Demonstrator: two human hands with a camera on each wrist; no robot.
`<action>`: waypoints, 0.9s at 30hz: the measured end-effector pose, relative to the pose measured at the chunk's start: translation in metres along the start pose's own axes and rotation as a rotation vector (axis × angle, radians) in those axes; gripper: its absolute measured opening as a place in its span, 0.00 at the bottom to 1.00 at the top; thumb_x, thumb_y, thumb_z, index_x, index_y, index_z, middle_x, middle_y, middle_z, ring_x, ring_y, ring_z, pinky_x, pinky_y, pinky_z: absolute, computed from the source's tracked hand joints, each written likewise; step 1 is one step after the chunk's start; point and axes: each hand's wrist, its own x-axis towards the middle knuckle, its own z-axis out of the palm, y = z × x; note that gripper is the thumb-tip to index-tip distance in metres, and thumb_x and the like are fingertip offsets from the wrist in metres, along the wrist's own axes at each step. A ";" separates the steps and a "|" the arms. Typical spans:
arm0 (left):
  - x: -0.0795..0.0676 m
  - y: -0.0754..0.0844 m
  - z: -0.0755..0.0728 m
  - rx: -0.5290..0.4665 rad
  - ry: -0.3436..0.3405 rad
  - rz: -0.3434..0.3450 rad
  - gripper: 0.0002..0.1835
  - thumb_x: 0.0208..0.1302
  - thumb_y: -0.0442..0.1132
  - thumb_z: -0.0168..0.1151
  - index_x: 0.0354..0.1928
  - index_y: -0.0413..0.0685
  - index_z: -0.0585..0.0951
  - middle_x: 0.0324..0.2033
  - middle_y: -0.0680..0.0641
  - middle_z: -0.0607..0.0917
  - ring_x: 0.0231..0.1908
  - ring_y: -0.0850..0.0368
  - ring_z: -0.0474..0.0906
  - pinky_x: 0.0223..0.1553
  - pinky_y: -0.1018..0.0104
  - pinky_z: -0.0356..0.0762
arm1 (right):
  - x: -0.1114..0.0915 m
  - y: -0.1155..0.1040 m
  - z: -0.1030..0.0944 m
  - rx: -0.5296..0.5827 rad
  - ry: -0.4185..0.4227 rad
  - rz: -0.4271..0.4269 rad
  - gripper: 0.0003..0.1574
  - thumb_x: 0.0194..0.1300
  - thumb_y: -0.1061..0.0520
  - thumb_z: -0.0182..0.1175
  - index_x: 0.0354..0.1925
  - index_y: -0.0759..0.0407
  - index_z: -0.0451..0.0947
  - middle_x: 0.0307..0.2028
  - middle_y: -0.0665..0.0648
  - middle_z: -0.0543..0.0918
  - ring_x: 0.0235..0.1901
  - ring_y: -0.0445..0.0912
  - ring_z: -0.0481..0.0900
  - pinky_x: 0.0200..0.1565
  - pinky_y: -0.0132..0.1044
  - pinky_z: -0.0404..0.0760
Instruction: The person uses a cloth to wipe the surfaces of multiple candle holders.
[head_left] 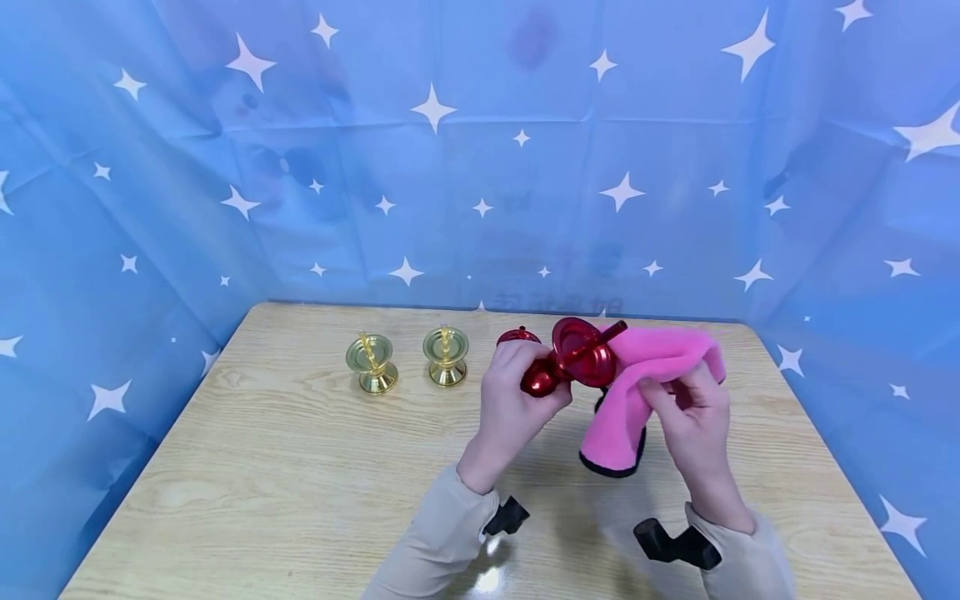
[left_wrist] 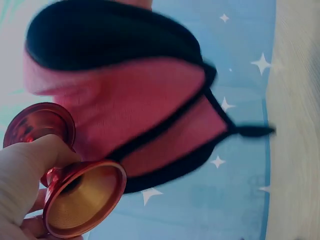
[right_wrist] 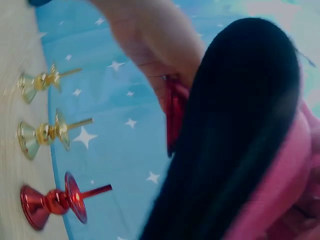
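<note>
My left hand (head_left: pixel 517 383) grips a shiny red candle holder (head_left: pixel 592 362) by its narrow middle, tipped sideways so its dish and thin spike point right. Its flared base, gold-coloured inside, faces the left wrist camera. In my right hand (head_left: pixel 693 408) is a pink cloth (head_left: pixel 611 433) with black edging, pinched between thumb and fingers. The cloth hangs in folds right beside the candle holder's dish and overlaps it in the head view. A black loop (left_wrist: pixel 255 131) sticks out from the cloth's corner in the left wrist view.
A second red candle holder (right_wrist: pixel 57 200) stands upright on the wooden table (head_left: pixel 285 483), partly behind my left hand in the head view. Two gold candle holders (head_left: pixel 371 362) stand to its left. A blue curtain (head_left: pixel 480 167) with white stars surrounds the table's back and sides.
</note>
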 end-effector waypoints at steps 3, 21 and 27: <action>0.000 0.002 0.000 -0.020 -0.005 -0.006 0.13 0.40 0.32 0.70 0.32 0.43 0.79 0.31 0.48 0.81 0.37 0.54 0.74 0.40 0.69 0.74 | 0.001 0.000 0.004 -0.152 -0.050 -0.125 0.15 0.62 0.60 0.60 0.28 0.74 0.77 0.36 0.51 0.76 0.41 0.37 0.68 0.39 0.21 0.66; -0.001 -0.001 0.002 0.096 0.020 0.080 0.11 0.40 0.32 0.67 0.30 0.43 0.79 0.31 0.48 0.80 0.39 0.53 0.74 0.46 0.68 0.73 | -0.007 0.006 0.017 -0.439 -0.207 -0.349 0.19 0.65 0.50 0.49 0.20 0.58 0.68 0.30 0.62 0.72 0.34 0.49 0.65 0.36 0.30 0.61; -0.001 -0.005 0.000 0.160 0.020 0.108 0.11 0.39 0.31 0.67 0.31 0.42 0.79 0.33 0.47 0.81 0.41 0.53 0.74 0.48 0.69 0.73 | -0.009 0.004 0.020 -0.525 -0.163 -0.473 0.22 0.68 0.57 0.41 0.18 0.61 0.67 0.23 0.58 0.67 0.25 0.48 0.62 0.28 0.33 0.59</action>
